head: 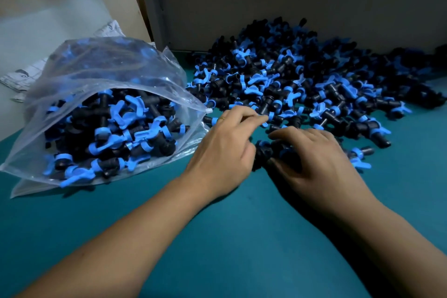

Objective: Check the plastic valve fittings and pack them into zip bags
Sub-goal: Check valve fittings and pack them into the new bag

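Fittings, gripped by the right hand and pinched from the pile by the left hand, look light, stiff; best held by their black bodies.

The scene is dim and blue-tinted, with light falling from above. The clear plastic zip bag at left shows soft white glare. Dark shadows pool under both forearms on the teal table surface. Straight lines bow toward the frame's edges, and the upper right is murky.
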Demonstrator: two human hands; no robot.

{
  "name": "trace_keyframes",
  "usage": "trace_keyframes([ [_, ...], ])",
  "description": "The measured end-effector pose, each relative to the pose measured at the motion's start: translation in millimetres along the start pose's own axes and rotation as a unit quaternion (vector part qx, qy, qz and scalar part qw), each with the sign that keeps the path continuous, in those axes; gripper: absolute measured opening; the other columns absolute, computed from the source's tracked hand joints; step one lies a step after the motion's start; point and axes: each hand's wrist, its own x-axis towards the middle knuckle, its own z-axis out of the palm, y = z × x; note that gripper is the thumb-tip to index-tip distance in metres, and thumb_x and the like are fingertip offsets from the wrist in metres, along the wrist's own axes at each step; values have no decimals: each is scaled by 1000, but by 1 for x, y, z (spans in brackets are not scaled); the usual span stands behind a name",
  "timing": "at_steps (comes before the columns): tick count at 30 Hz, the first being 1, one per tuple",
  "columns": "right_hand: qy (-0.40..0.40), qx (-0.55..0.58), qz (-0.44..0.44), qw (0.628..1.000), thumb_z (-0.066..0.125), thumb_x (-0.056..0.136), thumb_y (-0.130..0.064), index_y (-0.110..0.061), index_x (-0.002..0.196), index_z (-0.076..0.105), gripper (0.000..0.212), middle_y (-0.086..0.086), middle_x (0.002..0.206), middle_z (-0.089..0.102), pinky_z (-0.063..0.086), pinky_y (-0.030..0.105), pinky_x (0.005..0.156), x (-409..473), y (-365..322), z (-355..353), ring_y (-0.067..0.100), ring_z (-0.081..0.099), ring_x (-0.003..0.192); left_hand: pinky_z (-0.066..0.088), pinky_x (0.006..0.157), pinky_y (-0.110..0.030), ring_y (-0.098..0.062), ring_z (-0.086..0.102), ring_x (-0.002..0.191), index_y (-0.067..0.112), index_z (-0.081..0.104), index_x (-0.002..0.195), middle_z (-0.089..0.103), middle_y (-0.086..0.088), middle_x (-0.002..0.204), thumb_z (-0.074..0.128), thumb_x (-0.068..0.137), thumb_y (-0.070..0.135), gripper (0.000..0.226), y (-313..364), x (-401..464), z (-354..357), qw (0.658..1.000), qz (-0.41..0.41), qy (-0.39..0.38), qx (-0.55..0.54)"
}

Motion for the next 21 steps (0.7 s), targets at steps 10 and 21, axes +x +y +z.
trace_keyframes([
  [10,46,291,34,955,51,108,-49,-32,103,53,18,-11,75,61,40,21,58,-7,-7,-10,5,50,63,47,90,-26,-6,60,105,20,59,126,63,13,111,60,103,34,27,2,-16,-6,983,3,-17,-180],
  [21,166,312,133,926,52,106,-53,-29,86,59,32,-9,68,61,51,50,63,-1,-1,-1,9,54,61,34,58,-18,-5,43,61,21,67,93,50,15,66,63,97,31,12,-1,-11,-9,946,-83,-1,-313],
])
